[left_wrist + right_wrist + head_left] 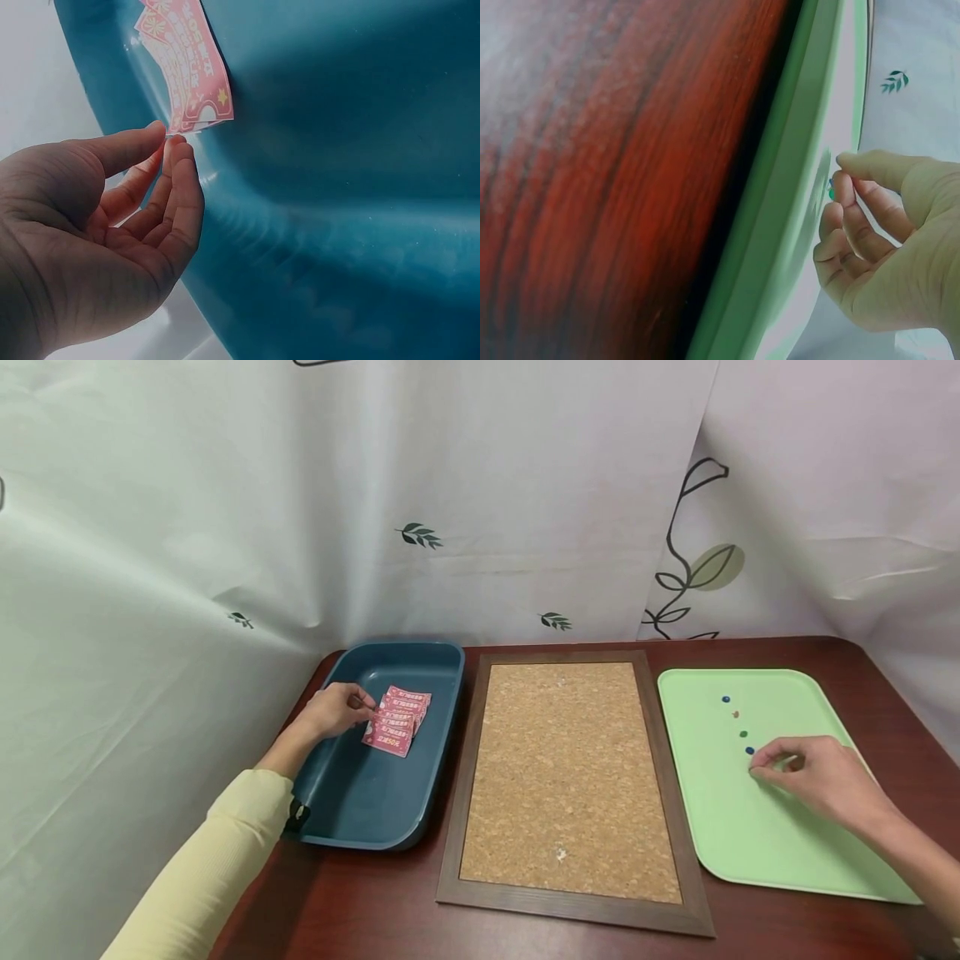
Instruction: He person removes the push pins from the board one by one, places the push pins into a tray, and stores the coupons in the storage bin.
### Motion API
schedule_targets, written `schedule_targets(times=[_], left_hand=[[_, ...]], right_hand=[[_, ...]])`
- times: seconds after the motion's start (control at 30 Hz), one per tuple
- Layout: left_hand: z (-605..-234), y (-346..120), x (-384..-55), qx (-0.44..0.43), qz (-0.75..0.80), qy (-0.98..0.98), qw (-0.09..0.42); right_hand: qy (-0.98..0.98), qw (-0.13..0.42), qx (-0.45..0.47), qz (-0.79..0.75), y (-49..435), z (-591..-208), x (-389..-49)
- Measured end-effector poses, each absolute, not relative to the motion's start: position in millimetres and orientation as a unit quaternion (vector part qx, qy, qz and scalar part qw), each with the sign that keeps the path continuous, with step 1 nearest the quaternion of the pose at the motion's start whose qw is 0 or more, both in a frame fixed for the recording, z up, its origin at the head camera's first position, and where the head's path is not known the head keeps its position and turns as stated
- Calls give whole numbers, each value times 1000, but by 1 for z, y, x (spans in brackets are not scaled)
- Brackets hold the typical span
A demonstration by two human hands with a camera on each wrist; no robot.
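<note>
My left hand (339, 710) reaches into the blue tray (352, 814) and pinches the edge of a pink paper coupon (210, 97) between thumb and fingertips. Several such coupons (392, 743) lie there fanned and overlapping, with white print. On the other side, my right hand (817, 777) hangs over the light green tray (750, 852), thumb and index fingertips together just above its surface. I cannot tell whether a pin is between them. Close to those fingertips lies a blue pushpin (750, 750), in a line with a green pin (743, 734), a reddish one (735, 715) and another blue one (726, 699).
Between the trays lies a cork board (570, 777) in a brown wooden frame (577, 906). It has small white marks near its top and bottom. Everything stands on a dark red wooden table (810, 647). A pale curtain (495, 493) with leaf prints hangs behind and at the sides.
</note>
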State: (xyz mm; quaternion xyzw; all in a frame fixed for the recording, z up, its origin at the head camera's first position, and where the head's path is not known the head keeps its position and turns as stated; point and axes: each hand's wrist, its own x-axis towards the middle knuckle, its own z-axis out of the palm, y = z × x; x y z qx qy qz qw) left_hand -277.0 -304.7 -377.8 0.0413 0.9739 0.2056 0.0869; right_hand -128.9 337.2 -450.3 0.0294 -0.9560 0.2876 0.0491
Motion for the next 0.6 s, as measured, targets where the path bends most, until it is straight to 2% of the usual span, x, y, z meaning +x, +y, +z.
schedule_targets(times=[0.6], left_hand=[[-371, -294, -270, 69, 217, 972, 56]], right_hand=[[-955, 47, 19, 293, 344, -447, -130]])
